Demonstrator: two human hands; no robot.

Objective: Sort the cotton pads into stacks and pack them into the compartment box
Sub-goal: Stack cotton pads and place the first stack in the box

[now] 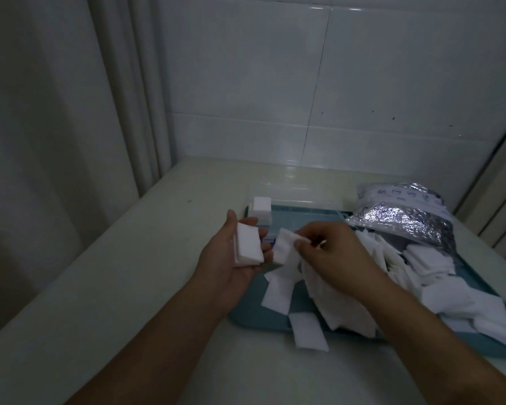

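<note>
- Cradling a neat stack of white square cotton pads [247, 249], the left hand [234, 258] lies palm up, fingers half curled round it, apparently as a base for further pads.
- Behind it, the clear plastic compartment box [301, 209] at the teal tray's [263, 320] far edge holds one white stack at its left end.
- The right hand [330, 252] pinches a single loose white pad [284, 248] (likely next for the stack).
- The loose pad heap [421, 276] spills from a silver foil bag [403, 217] across the tray's right side.
</note>
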